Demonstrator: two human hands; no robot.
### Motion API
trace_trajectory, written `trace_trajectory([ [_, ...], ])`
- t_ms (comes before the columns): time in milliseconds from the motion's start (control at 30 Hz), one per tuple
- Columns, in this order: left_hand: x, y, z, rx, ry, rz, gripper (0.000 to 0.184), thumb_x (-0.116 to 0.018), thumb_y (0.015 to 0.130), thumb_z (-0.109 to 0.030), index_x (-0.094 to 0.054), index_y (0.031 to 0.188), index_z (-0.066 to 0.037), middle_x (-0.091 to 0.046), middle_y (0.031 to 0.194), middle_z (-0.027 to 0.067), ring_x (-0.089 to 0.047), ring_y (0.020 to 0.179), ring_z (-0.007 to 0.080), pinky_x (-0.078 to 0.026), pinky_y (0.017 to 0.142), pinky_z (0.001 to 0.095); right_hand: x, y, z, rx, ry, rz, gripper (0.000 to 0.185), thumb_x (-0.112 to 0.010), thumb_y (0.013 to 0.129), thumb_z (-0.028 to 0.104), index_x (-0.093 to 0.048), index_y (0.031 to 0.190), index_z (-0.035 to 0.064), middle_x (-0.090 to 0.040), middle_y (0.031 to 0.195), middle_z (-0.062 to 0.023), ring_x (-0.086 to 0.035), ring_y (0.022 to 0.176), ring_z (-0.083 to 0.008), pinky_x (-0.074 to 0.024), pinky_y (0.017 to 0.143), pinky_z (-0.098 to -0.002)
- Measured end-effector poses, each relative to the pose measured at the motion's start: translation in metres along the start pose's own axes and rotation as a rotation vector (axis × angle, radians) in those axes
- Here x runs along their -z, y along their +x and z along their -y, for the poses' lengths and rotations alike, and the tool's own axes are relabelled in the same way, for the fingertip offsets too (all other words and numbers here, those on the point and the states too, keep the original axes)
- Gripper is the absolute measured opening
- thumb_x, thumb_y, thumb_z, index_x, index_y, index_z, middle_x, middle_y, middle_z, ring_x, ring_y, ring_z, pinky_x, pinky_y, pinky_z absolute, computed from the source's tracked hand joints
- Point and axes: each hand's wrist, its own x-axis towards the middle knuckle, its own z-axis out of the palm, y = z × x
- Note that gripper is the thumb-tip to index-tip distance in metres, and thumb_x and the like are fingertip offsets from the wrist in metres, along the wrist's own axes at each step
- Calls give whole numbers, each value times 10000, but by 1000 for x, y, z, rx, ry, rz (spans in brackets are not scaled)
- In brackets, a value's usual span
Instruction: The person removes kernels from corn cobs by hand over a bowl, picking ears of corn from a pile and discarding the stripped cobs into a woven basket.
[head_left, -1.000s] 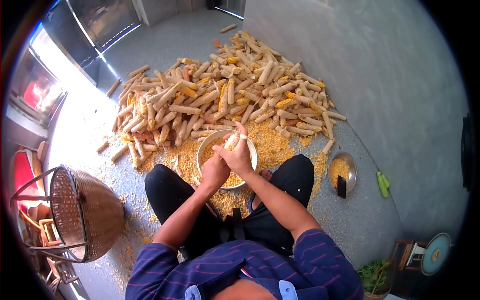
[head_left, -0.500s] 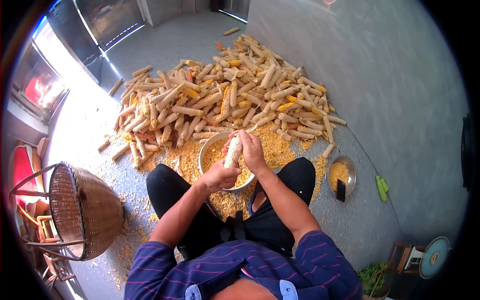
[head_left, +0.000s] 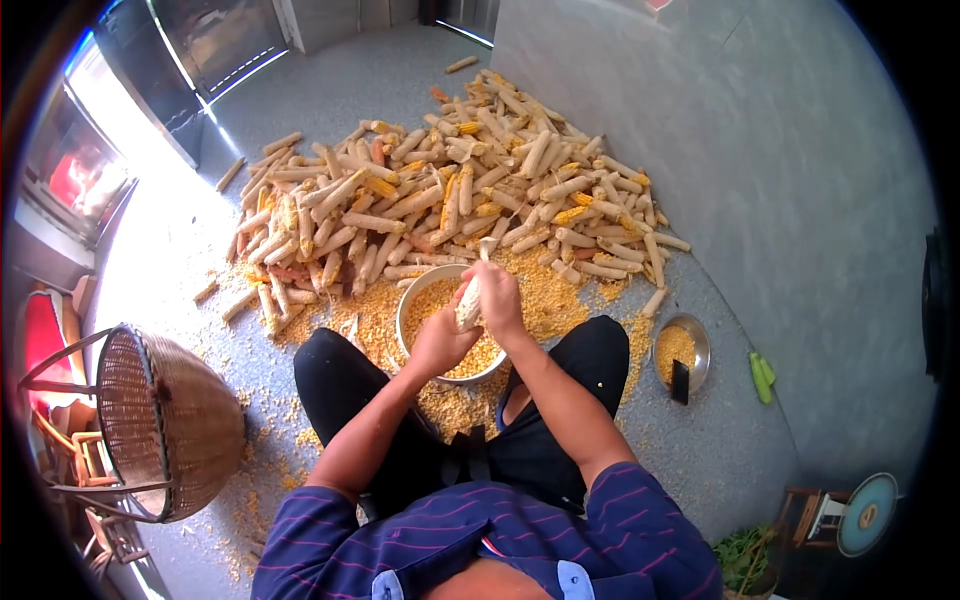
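Both hands are closed around one pale, mostly stripped corn cob (head_left: 468, 306), held at a slant above a round white basin (head_left: 401, 330). My left hand (head_left: 443, 343) grips its lower end. Higher up and to the right, my right hand (head_left: 500, 302) wraps its upper part, and the fingers hide much of it. A small pale piece stands out above my right hand; I cannot tell whether it belongs to the cob. Yellow corn kernels (head_left: 430, 298) fill the basin below.
A large heap of stripped cobs (head_left: 400, 205) spreads beyond the basin, with loose kernels around it. A wicker basket (head_left: 195, 420) stands at left. To the right are a metal bowl (head_left: 700, 345) with a dark phone-like object (head_left: 681, 382), green pods (head_left: 763, 377) and a dial scale (head_left: 868, 514).
My left hand has turned and come closer to my right hand. My right hand now covers more of the cob, which shows less than before.
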Motion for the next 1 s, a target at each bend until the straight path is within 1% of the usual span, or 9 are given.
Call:
trace_trajectory([
  [67,5,0,2,62,-169,117,330,-644,865,-290,-537,987,-2,-558,603,48,-524,488,174,-457,491,341,1,0,6,-36,53,-34,425,-362,996,361,-570,907,1,-642,853,-122,-646,787,-198,-529,698,-320],
  [133,12,1,0,385,-1061,516,342,-605,911,-366,-497,827,-53,-438,539,1,-426,403,132,-366,381,298,-6,-4,16,-71,632,151,474,-327,1012,409,-570,949,7,-622,821,-107,-637,781,-203,-527,740,-334],
  [267,11,-6,-32,453,-1289,391,521,-370,979,-531,-474,773,-63,-356,506,-6,-340,342,125,-337,334,271,-11,-7,18,4,618,245,303,-432,1003,304,-541,973,24,-590,793,-70,-610,724,-193,-534,764,-357],
  [400,-1,-6,-19,66,468,-33,546,-529,898,-526,-558,716,-12,-615,645,166,-626,590,309,-491,569,410,9,9,8,-65,486,-260,200,-491,966,250,-479,849,87,-536,697,-32,-564,650,-164,-538,719,-351],
  [533,-5,-11,-15,-117,361,-114,402,-676,838,-372,-570,878,13,-612,701,194,-610,654,369,-481,650,432,18,14,10,-125,931,-205,184,-481,961,240,-462,830,112,-490,655,-12,-494,604,-153,-506,712,-367],
  [633,-5,-10,-15,-265,-108,-58,440,-678,858,-304,-520,1130,4,-616,765,181,-615,697,374,-471,640,403,11,8,14,-88,938,-131,156,-474,931,241,-462,848,109,-475,662,-16,-484,616,-158,-491,724,-371],
  [733,-6,-15,-27,3,-213,31,401,-634,887,-304,-529,1141,-11,-644,890,225,-623,821,414,-490,715,431,9,7,19,-37,984,-31,156,-465,913,253,-483,900,99,-494,706,-24,-505,658,-168,-505,760,-388],
  [867,-8,-12,-26,-153,373,-235,338,-639,865,-187,-509,1128,-19,-620,787,176,-618,728,355,-478,649,436,9,9,11,-17,849,-156,199,-518,923,253,-526,1034,89,-566,850,-54,-577,808,-197,-507,822,-434],
  [1000,-5,-6,-21,-278,448,-344,446,-649,830,-152,-486,1218,-4,-625,922,190,-611,853,366,-475,704,442,-4,3,1,38,702,-299,369,-603,918,249,-454,1198,59,-561,935,-75,-580,841,-192,-514,798,-379],
])
